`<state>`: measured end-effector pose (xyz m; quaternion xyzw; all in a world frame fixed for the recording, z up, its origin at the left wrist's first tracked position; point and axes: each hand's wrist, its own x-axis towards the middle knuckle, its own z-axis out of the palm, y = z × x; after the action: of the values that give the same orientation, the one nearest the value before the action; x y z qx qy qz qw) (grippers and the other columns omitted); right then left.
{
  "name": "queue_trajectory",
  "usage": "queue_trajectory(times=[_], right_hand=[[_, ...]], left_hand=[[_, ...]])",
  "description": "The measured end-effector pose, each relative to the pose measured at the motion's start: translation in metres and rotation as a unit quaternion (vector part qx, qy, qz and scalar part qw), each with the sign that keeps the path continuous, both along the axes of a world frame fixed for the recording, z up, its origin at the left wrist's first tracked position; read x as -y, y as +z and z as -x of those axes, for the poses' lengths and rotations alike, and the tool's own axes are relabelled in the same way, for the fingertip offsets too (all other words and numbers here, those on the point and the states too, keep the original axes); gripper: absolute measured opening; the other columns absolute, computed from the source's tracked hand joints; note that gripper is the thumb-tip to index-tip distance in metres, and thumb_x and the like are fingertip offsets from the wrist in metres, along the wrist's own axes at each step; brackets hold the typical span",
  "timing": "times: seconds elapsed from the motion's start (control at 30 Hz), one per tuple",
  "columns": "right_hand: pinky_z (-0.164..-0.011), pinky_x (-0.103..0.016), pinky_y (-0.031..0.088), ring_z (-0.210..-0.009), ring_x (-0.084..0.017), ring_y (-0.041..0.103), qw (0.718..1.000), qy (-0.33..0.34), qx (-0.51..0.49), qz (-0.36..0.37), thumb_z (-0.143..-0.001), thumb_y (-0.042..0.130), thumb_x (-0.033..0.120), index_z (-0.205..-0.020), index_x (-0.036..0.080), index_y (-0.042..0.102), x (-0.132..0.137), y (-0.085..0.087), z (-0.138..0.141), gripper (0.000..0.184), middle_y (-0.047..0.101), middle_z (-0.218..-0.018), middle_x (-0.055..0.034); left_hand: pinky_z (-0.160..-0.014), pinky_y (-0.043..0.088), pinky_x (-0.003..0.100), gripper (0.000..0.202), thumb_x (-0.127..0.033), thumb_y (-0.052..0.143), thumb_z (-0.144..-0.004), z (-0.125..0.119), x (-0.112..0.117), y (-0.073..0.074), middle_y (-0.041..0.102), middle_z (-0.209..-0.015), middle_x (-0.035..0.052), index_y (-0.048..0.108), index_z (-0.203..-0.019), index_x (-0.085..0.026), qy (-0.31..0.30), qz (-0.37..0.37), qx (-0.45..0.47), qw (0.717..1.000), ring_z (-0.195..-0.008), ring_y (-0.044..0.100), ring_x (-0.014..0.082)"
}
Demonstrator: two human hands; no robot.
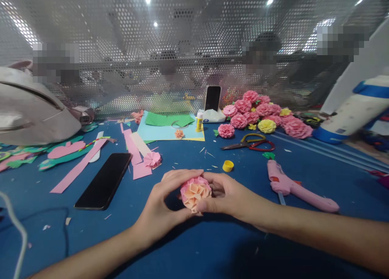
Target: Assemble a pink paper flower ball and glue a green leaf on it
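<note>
Both my hands close around a pink and peach paper flower (194,192) just above the blue table (194,246). My left hand (165,202) cups it from the left, fingers curled over its top. My right hand (226,196) grips it from the right, thumb pressed on its lower edge. A pink glue gun (291,185) lies to the right of my right hand. A yellow cap (227,165) sits just beyond the flower.
A black phone (105,181) lies at left, beside pink paper strips (79,167) and a small folded pink flower (152,159). Scissors (249,143), a glue stick (199,121), coloured paper sheets (170,129), and a pile of finished paper flowers (264,114) lie farther back. A perforated screen (170,48) stands behind.
</note>
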<state>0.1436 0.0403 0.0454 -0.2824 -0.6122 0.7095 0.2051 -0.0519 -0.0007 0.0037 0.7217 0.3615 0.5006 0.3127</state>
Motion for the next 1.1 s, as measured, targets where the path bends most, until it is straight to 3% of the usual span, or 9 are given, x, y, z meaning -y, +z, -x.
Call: queue_trajectory(times=[0.2,0.33,0.43,0.5,0.6,0.7,0.83,0.97,1.1], right_hand=[[-0.107,-0.040,0.045,-0.117,-0.022,0.062,1.000,-0.018,0.006,-0.002,-0.097,0.053,0.058,-0.130,0.017,0.056,-0.008,0.008,-0.012,0.053,0.063,-0.128,-0.0131],[-0.105,-0.044,0.046,-0.128,-0.026,0.053,0.983,-0.072,0.061,-0.156,-0.100,0.046,0.057,-0.134,0.022,0.052,-0.009,0.020,-0.024,0.049,0.056,-0.138,-0.0127],[-0.116,-0.044,0.034,-0.141,-0.024,0.039,0.928,-0.075,0.118,-0.346,-0.102,0.047,0.049,-0.143,0.033,0.047,-0.002,0.030,-0.029,0.045,0.044,-0.152,-0.0037],[-0.123,-0.043,0.022,-0.147,-0.023,0.029,0.881,-0.027,0.139,-0.452,-0.103,0.046,0.043,-0.149,0.035,0.043,0.003,0.035,-0.030,0.046,0.039,-0.157,0.0013],[-0.124,-0.043,0.017,-0.150,-0.023,0.023,0.834,0.059,0.156,-0.527,-0.104,0.043,0.043,-0.153,0.028,0.037,0.006,0.036,-0.028,0.052,0.036,-0.159,0.0002],[-0.123,-0.046,0.021,-0.148,-0.025,0.029,0.814,0.095,0.171,-0.547,-0.103,0.045,0.043,-0.151,0.025,0.042,0.002,0.033,-0.024,0.051,0.041,-0.156,-0.0033],[-0.122,-0.046,0.024,-0.145,-0.024,0.034,0.818,0.068,0.148,-0.552,-0.104,0.043,0.038,-0.151,0.025,0.043,-0.003,0.033,-0.022,0.049,0.044,-0.154,-0.0041],[-0.121,-0.047,0.026,-0.144,-0.024,0.037,0.825,0.072,0.154,-0.538,-0.103,0.047,0.033,-0.147,0.026,0.049,-0.001,0.039,-0.022,0.045,0.049,-0.150,-0.0037],[-0.122,-0.048,0.025,-0.147,-0.026,0.030,0.831,0.032,0.161,-0.531,-0.097,0.059,0.045,-0.153,0.027,0.038,-0.003,0.038,-0.023,0.062,0.039,-0.157,-0.0046]], left_hand=[[-0.109,0.046,0.040,0.060,-0.025,0.087,-0.072,-0.002,-0.001,-0.001,0.066,-0.132,0.0074,0.063,-0.127,-0.026,-0.039,0.116,0.116,0.986,-0.124,0.060,0.0270],[-0.100,0.053,0.035,0.057,-0.024,0.085,-0.072,-0.004,-0.007,-0.001,0.068,-0.128,0.0084,0.063,-0.124,-0.023,-0.077,0.180,0.215,0.957,-0.113,0.067,0.0238],[-0.096,0.054,0.032,0.056,-0.023,0.085,-0.073,-0.005,-0.009,-0.003,0.071,-0.122,0.0084,0.062,-0.124,-0.021,-0.083,0.231,0.241,0.939,-0.107,0.069,0.0210],[-0.095,0.054,0.031,0.057,-0.024,0.087,-0.069,-0.005,-0.010,-0.004,0.073,-0.117,0.0082,0.064,-0.122,-0.019,-0.079,0.254,0.251,0.931,-0.104,0.070,0.0208],[-0.089,0.055,0.027,0.053,-0.022,0.090,-0.065,-0.006,-0.010,-0.005,0.076,-0.104,0.0054,0.069,-0.113,-0.018,-0.073,0.274,0.267,0.921,-0.094,0.071,0.0180],[-0.081,0.056,0.023,0.046,-0.023,0.092,-0.063,-0.006,-0.011,-0.005,0.077,-0.093,0.0034,0.073,-0.104,-0.016,-0.081,0.283,0.259,0.920,-0.083,0.071,0.0149],[-0.073,0.059,0.025,0.036,-0.032,0.087,-0.070,-0.005,-0.012,-0.005,0.076,-0.087,0.0047,0.074,-0.098,-0.014,-0.085,0.289,0.255,0.919,-0.076,0.070,0.0152],[-0.077,0.061,0.031,0.037,-0.037,0.082,-0.077,-0.005,-0.011,-0.006,0.077,-0.093,0.0091,0.073,-0.103,-0.013,-0.082,0.292,0.249,0.920,-0.083,0.072,0.0199],[-0.081,0.061,0.037,0.039,-0.043,0.078,-0.080,-0.005,-0.010,-0.005,0.077,-0.097,0.0128,0.072,-0.103,-0.012,-0.099,0.301,0.245,0.916,-0.090,0.074,0.0261]])
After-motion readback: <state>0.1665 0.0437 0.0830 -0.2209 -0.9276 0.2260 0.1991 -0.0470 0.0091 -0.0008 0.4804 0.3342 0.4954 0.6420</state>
